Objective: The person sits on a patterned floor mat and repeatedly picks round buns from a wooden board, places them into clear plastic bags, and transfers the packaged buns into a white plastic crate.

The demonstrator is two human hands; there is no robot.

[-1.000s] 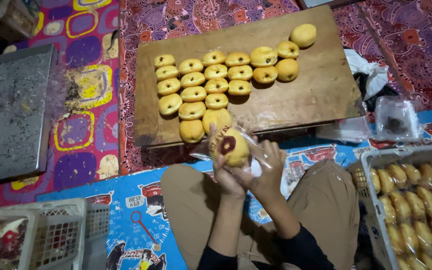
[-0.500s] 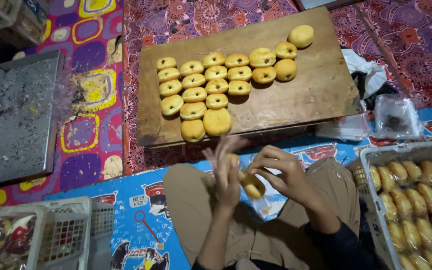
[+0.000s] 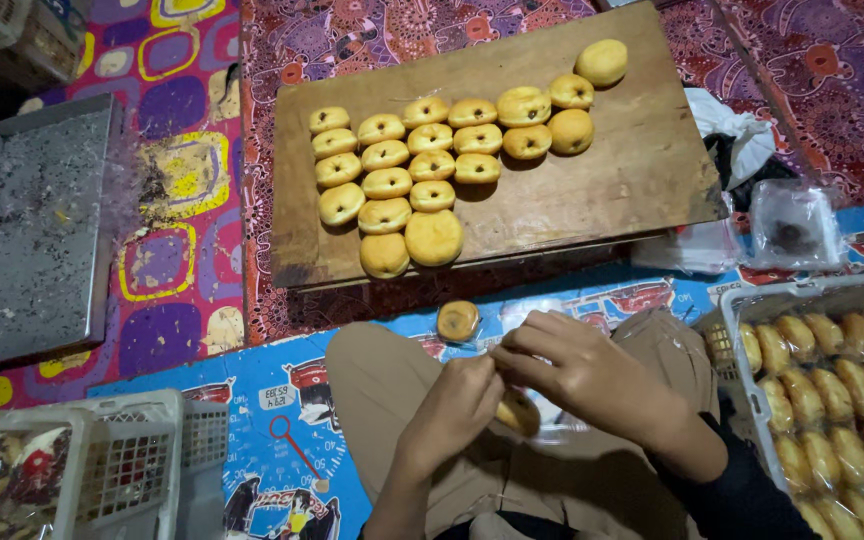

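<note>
Both my hands meet over my lap. My left hand (image 3: 450,412) and my right hand (image 3: 584,372) pinch a round yellow bun (image 3: 520,413) inside a clear plastic bag (image 3: 552,428); only the bun's edge shows between the fingers. Beyond my knees lies a wooden board (image 3: 592,195) with several yellow buns (image 3: 407,180) in rows, some with a dark filling spot. A small round brown thing (image 3: 458,321) lies on the mat just past my hands.
A grey metal tray (image 3: 32,230) lies at the left. White plastic baskets (image 3: 122,460) with wrapped goods stand at lower left. A white crate (image 3: 752,300) of bagged buns sits at the right. Loose clear bags (image 3: 792,225) and a white cloth (image 3: 732,130) lie beside the board.
My hands have come down from the board's near edge to my lap, bringing the bagged bun with them. My fingers have closed tighter around the bun.
</note>
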